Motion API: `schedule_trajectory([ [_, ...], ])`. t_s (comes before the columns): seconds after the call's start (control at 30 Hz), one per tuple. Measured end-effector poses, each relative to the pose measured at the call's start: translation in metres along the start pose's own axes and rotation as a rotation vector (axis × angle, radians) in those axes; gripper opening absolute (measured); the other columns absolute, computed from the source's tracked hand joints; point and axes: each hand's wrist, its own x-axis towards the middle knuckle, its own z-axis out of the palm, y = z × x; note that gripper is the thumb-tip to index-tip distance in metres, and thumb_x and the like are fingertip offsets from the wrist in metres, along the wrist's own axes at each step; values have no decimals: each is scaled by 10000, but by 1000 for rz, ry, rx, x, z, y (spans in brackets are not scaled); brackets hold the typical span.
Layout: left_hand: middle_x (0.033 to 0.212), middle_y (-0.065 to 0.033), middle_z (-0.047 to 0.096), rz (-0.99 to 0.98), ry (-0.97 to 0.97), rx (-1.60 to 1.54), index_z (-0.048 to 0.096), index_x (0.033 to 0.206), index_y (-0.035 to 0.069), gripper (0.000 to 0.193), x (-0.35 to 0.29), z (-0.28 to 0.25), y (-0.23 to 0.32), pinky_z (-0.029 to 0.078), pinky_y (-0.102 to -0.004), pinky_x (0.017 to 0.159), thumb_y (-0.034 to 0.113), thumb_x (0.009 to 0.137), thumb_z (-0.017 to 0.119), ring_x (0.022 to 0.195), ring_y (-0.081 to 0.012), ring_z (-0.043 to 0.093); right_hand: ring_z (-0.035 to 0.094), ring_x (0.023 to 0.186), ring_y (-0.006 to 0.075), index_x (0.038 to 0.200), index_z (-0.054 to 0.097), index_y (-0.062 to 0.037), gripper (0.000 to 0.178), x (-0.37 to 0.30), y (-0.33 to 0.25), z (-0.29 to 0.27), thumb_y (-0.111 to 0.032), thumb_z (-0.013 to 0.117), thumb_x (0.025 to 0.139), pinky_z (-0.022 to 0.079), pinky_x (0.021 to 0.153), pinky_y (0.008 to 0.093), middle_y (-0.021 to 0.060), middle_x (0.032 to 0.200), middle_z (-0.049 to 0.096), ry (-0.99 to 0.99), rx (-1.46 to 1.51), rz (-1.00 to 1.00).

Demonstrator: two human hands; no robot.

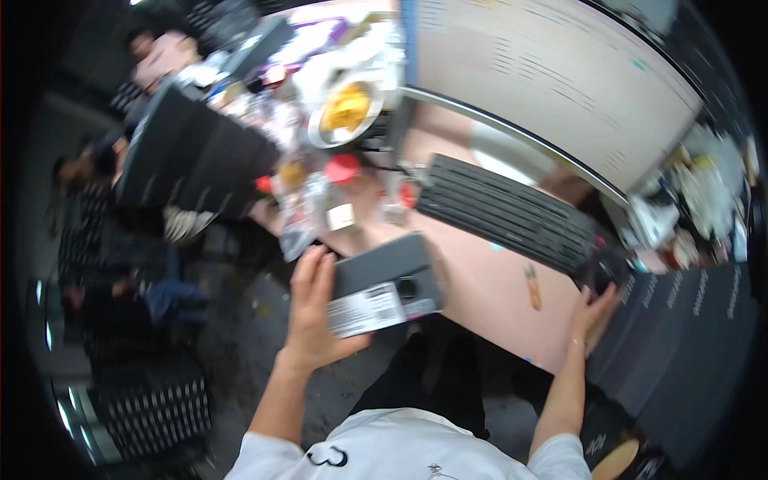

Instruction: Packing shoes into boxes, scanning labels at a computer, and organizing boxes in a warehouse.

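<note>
My left hand [308, 312] grips one end of a flat dark grey box [382, 268], held over the desk's front edge. A white printed label [368, 310] and a round black spot show on the box's near side. At the right end of the desk my right hand [594, 316] is closed over a dark computer mouse [602, 268]; blur hides how its fingers lie. The mouse sits by the right end of a black keyboard [504, 212]. An orange-handled cutter [533, 288] lies on the pink desktop [480, 280] between my hands.
A large monitor [552, 80] stands behind the keyboard. Stacks of dark boxes rise at left [192, 152] and right [680, 352]. A bowl of yellow food [346, 110], a red-lidded jar [342, 170] and plastic bags crowd the back left. Other people [164, 60] sit farther left.
</note>
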Motion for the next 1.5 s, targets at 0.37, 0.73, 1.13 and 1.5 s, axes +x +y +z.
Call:
schedule_trajectory([
  [0.37, 1382, -257, 375, 80, 257, -165, 262, 1443, -48, 1133, -34, 20, -17, 335, -493, 1077, 306, 538, 846, 1303, -438, 379, 379, 1315, 406, 1441, 300, 19, 750, -6, 36, 30, -297, 668, 868, 299, 1105, 460, 257, 1425, 387, -24, -22, -26],
  [0.73, 1369, -260, 359, 73, 153, -106, 259, 1436, -69, 1135, -36, 13, -18, 333, -504, 1066, 394, 574, 835, 1279, -440, 378, 366, 1318, 411, 1452, 281, 14, 763, -6, 27, 23, -294, 669, 872, 284, 1109, 469, 270, 1422, 379, -55, 38, -1],
  [1.13, 1349, -240, 394, -84, -105, 366, 326, 1414, -47, 1019, 8, 12, 58, 229, -520, 1110, 214, 555, 810, 1271, -426, 365, 364, 1339, 374, 1277, 539, -34, 446, 6, -20, -16, -105, 653, 852, 320, 1094, 410, 217, 1436, 364, -138, 417, 80],
  [1.5, 1362, -216, 405, -142, -21, 343, 351, 1439, 16, 1036, -4, 20, 45, 265, -496, 1084, 211, 528, 805, 1276, -414, 368, 318, 1334, 396, 1194, 627, -83, 347, 36, -50, 7, -96, 584, 850, 251, 1091, 545, 197, 1448, 332, -242, 214, -106],
])
